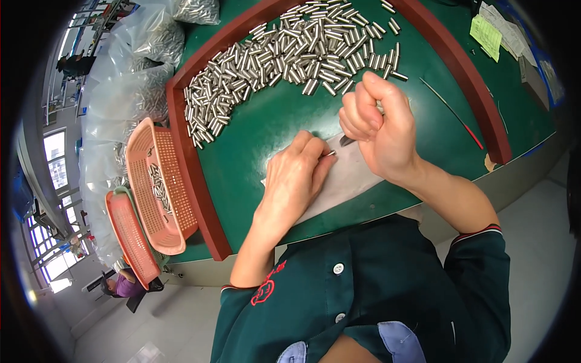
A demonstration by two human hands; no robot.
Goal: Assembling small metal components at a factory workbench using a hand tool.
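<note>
Currently pinching a small metal pin (330, 153) with left hand (296, 178) fingertips, right hand (378, 124) fisting a dark tool (346, 140) beside it, over worn green mat (254, 139).

pink baskets (158, 181) left | clear bags (130, 72) | yellow-green slip (486, 36)

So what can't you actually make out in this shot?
- Head view: the tool in the right hand; the fist hides all but its dark tip.
- The small metal pin at the left hand: too small for detail.
- The clear bags: contents blurred near the rim.
</note>
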